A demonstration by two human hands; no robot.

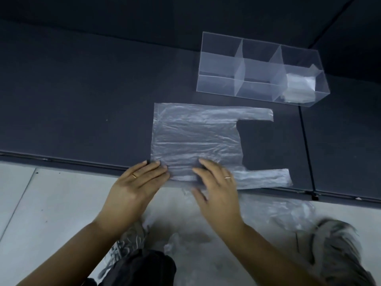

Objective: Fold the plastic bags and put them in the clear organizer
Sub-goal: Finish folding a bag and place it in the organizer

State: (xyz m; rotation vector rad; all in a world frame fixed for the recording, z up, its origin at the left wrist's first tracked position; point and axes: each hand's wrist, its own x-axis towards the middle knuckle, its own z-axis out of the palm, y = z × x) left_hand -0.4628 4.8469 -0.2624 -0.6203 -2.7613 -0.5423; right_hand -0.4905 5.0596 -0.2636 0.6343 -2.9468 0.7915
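A clear plastic bag lies flat on the dark mat, its two handles pointing right. My left hand rests with straight fingers on the bag's near left corner. My right hand lies flat on the bag's near edge, fingers spread. The clear organizer stands at the back right of the mat, with several compartments. A folded bag sits in its right end compartment.
Several loose crumpled plastic bags lie on the pale floor below the mat's near edge. My knees and dark clothing show at the bottom. A seam between mats runs on the right.
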